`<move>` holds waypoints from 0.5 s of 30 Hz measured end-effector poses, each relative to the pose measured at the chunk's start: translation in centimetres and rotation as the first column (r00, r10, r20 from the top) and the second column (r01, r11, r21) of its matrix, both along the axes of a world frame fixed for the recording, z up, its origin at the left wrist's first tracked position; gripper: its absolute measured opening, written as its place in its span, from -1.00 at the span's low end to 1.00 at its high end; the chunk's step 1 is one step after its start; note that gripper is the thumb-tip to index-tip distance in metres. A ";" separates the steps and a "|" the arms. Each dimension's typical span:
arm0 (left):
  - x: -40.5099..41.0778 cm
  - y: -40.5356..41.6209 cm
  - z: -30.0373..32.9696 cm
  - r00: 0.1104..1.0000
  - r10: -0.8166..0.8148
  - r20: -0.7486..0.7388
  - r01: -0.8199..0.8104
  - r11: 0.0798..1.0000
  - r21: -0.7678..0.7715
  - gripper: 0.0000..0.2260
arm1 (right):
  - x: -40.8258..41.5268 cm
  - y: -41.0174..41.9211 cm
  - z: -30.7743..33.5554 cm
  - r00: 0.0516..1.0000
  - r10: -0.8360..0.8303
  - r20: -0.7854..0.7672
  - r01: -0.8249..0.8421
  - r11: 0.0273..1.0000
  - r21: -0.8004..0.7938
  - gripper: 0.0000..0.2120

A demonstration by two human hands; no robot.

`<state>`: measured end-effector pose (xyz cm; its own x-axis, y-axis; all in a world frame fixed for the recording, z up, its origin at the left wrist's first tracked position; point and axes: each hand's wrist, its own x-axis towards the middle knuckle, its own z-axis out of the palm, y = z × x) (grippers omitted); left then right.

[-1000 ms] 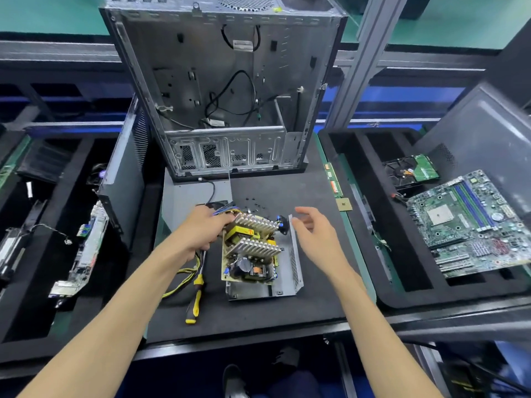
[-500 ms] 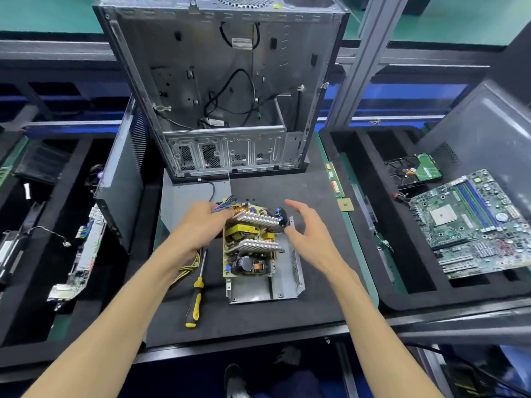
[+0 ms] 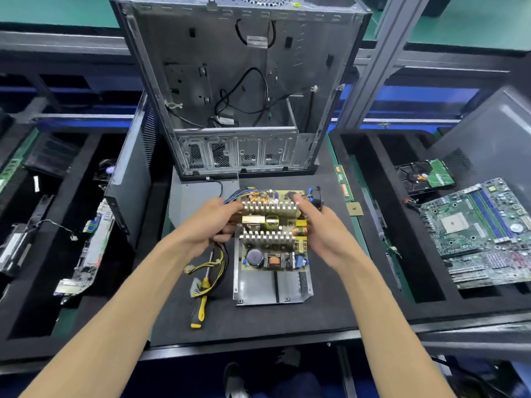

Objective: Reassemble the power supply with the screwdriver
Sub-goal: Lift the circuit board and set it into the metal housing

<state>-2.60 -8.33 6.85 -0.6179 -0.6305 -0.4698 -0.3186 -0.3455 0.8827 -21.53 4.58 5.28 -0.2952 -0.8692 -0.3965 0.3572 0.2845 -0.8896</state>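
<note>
The power supply circuit board (image 3: 273,234), yellow with two finned heatsinks, is held above its grey metal case tray (image 3: 270,288) on the black mat. My left hand (image 3: 214,222) grips the board's left edge by the wire bundle. My right hand (image 3: 319,225) grips its right edge, thumb on the far heatsink. A black and yellow screwdriver (image 3: 202,297) lies on the mat left of the tray, beside yellow and black cables (image 3: 212,262).
An open computer case (image 3: 244,90) stands behind the work area, with a side panel (image 3: 132,179) leaning at its left. A motherboard (image 3: 482,228) and hard drive (image 3: 428,176) lie in the right foam tray. Parts fill the left tray (image 3: 86,254).
My right hand has moved in from the right and taken hold of the board's right edge. The board now sits lifted and shifted toward the far end of the tray.
</note>
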 end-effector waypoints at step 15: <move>0.2 -1.2 0.1 0.992 -0.105 0.067 0.112 0.987 -0.113 -0.80 | 2.1 0.1 -1.0 0.956 -0.160 -0.244 0.165 0.986 0.003 -0.50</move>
<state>-2.43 -9.49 6.97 -0.6584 -0.6137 -0.4357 -0.4027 -0.2019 0.8928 -19.45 4.72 4.31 -0.5215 -0.7931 -0.3148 0.1748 0.2618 -0.9492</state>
